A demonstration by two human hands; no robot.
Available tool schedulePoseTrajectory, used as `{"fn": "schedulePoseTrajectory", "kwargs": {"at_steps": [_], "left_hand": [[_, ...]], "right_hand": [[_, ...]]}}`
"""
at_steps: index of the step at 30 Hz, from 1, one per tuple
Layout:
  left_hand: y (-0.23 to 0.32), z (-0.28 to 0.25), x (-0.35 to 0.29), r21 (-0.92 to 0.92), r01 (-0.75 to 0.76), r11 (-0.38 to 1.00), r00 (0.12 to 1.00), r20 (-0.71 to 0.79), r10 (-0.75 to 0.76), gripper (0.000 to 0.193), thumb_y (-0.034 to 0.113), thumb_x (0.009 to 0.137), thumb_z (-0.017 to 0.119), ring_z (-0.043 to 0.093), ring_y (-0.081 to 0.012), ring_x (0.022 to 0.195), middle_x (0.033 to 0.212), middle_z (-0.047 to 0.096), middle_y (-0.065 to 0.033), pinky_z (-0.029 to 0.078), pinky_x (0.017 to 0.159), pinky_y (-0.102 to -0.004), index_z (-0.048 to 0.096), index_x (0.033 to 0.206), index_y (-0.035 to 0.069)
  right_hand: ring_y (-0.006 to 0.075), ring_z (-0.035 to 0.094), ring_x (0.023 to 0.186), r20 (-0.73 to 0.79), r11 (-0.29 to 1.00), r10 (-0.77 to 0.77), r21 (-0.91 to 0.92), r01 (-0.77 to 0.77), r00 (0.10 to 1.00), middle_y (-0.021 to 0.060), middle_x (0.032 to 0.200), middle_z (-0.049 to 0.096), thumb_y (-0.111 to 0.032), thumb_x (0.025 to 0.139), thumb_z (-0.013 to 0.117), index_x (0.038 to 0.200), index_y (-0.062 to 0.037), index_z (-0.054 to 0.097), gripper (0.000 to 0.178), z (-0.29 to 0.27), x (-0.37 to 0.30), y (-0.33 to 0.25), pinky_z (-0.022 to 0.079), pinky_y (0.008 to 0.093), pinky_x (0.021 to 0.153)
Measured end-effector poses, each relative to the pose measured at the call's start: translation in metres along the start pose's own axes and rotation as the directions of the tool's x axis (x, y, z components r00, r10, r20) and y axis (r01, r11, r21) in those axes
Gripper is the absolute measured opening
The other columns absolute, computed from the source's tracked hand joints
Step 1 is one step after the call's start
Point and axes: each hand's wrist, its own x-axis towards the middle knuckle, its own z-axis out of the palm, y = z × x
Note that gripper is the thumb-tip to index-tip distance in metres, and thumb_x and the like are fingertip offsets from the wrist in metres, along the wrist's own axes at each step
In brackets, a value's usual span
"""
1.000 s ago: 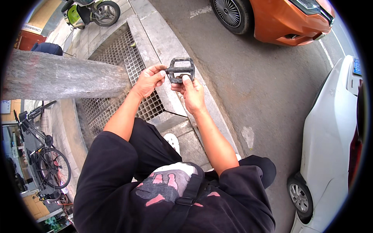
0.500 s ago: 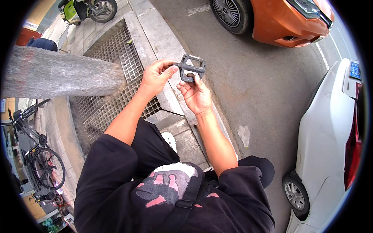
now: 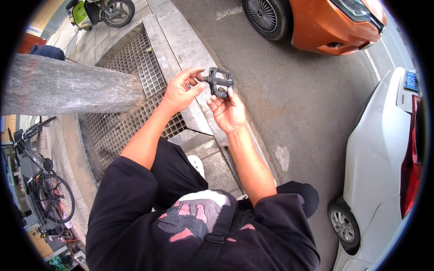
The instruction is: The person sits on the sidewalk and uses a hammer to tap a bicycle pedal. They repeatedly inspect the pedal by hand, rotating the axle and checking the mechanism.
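1. Pedal (image 3: pixel 220 81), black, openwork frame: in front of the person, above the curb (image 3: pixel 181 37) where it meets the road (image 3: pixel 289 101).
2. Right hand (image 3: pixel 230 114): thumb and fingers gripping the pedal's near edge.
3. Left hand (image 3: pixel 179 93): thumb and forefinger parted around the spindle end; from my end I cannot tell whether they touch it.
4. Room, right: I have bare asphalt between curb and white car (image 3: pixel 377 158), with an orange car (image 3: pixel 327 27) farther up.
5. Room, left: trunk (image 3: pixel 72 86) and grating (image 3: pixel 151 74), near the left hand but apart from it.
6. Containers: stone-edged pit, holding the grating, with the trunk rising out of it.
7. Hidden: some right fingertips, behind the pedal; most of a white shoe (image 3: pixel 197 165), under black trousers.
8. Cut off: both cars and a green scooter (image 3: pixel 81 14).
9. Unclear: dark blue object (image 3: pixel 49 52) behind the trunk; I cannot identify it.
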Motion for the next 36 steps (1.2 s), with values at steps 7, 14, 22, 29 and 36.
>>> {"fn": "schedulePoseTrajectory", "kwargs": {"at_steps": [7, 14, 22, 29, 36], "left_hand": [[-0.005, -0.002, 0.001, -0.054, 0.135, 0.989, 0.991, 0.021, -0.134, 0.034, 0.006, 0.097, 0.078, 0.066, -0.0092, 0.087, 0.11, 0.07, -0.0059, 0.055, 0.076, -0.0243, 0.07, 0.128, -0.003], [0.001, -0.003, 0.0, 0.088, -0.056, 0.995, 0.998, 0.009, 0.055, 0.027, 0.006, 0.096, 0.079, 0.063, -0.0083, 0.081, 0.103, 0.068, -0.0036, 0.053, 0.072, -0.0239, 0.074, 0.122, 0.0], [-0.006, 0.002, 0.004, 0.006, -0.03, 1.0, 1.0, 0.009, 0.03, 0.035, 0.011, 0.096, 0.08, 0.063, -0.0087, 0.087, 0.109, 0.07, -0.0041, 0.051, 0.074, -0.0243, 0.071, 0.129, 0.001], [-0.002, 0.02, 0.016, 0.24, -0.03, 0.97, 0.964, 0.264, -0.035, 0.078, 0.018, 0.086, 0.088, 0.056, -0.0212, 0.134, 0.141, 0.063, -0.0084, 0.053, 0.102, -0.0375, 0.051, 0.154, 0.01], [-0.086, 0.033, 0.006, 0.265, -0.306, 0.914, 0.89, 0.42, 0.177, 0.029, 0.014, 0.088, 0.084, 0.068, -0.0217, 0.099, 0.106, 0.073, -0.0077, 0.054, 0.085, -0.0313, 0.071, 0.111, 0.004]], "right_hand": [[0.0293, 0.075, 0.096, 0.033, 1.0, 0.002, 0.016, -0.003, 0.999, 0.0147, 0.107, 0.076, -0.031, 0.112, 0.051, 0.119, -0.0031, 0.067, 0.033, 0.0, -0.001, 0.0, 0.062, 0.0491, 0.092], [0.0306, 0.076, 0.097, 0.059, 0.999, 0.007, 0.04, -0.01, 0.998, 0.0153, 0.108, 0.077, -0.03, 0.111, 0.054, 0.118, -0.0026, 0.069, 0.032, -0.001, 0.001, 0.003, 0.062, 0.0498, 0.093], [0.0303, 0.075, 0.101, 0.066, 1.0, -0.003, 0.014, 0.002, 0.998, 0.015, 0.11, 0.076, -0.03, 0.111, 0.053, 0.12, -0.0021, 0.068, 0.033, 0.0, -0.002, 0.002, 0.061, 0.0488, 0.095], [0.0182, 0.067, 0.071, -0.055, 0.983, 0.177, 0.048, -0.174, 0.983, 0.0074, 0.091, 0.072, -0.037, 0.109, 0.054, 0.111, -0.006, 0.068, 0.034, -0.01, -0.01, -0.03, 0.057, 0.0376, 0.068], [0.0163, 0.059, 0.062, -0.342, 0.882, 0.334, -0.215, -0.419, 0.878, 0.006, 0.082, 0.065, -0.057, 0.109, 0.048, 0.118, 0.0011, 0.067, 0.062, -0.062, -0.041, -0.059, 0.049, 0.0332, 0.055]]}}
